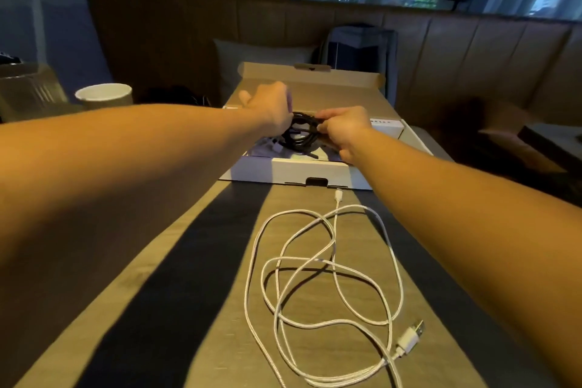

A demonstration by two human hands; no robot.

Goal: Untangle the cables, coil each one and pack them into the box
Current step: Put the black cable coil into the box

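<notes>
A white cup (104, 96) stands on the desk (110, 309) at the far left. The left hand (271, 104) is blurred at the coiled black cable (299, 132), so its grip cannot be told. The right hand (343, 129) pinches this coil over the open box (283, 172). A white cable (330, 261) lies loose on the desk, in front of the box.
</notes>
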